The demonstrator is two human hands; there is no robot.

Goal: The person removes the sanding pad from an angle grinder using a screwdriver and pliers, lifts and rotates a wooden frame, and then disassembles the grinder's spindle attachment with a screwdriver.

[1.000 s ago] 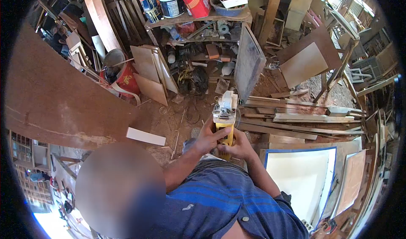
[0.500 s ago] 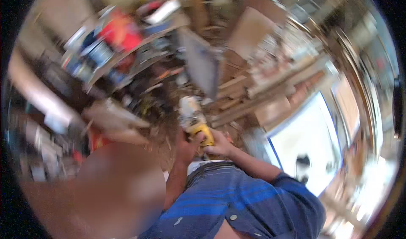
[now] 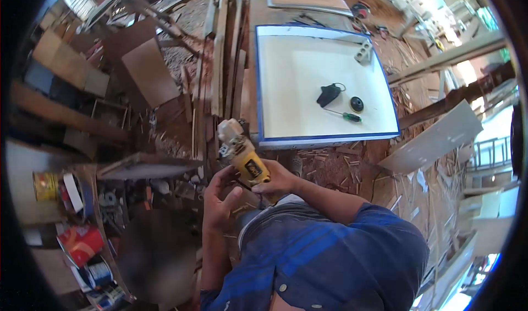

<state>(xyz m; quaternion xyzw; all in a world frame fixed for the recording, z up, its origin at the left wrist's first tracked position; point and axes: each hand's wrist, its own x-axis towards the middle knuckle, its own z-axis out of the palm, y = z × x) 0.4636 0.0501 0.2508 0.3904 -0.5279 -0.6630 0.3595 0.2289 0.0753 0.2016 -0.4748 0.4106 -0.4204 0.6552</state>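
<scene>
My right hand is wrapped round the yellow body of a power tool, which has a dusty, pale head pointing away from me. My left hand is beside the tool's body on its left, thumb and fingers apart; its fingertips are close to the tool, and I cannot tell whether they touch it. Beyond stands a white tabletop with a blue raised rim. On it lie a black pouch-like thing, a round black disc and a green-handled screwdriver.
A pale block with holes sits in the tabletop's far right corner. Long wood strips lie to its left, and a brown board leans farther left. Wood scraps litter the floor. A red container is at lower left.
My view has swung right, bringing the white tabletop to the upper middle. My left hand, earlier against the tool, has opened beside it. The right hand keeps its hold.
</scene>
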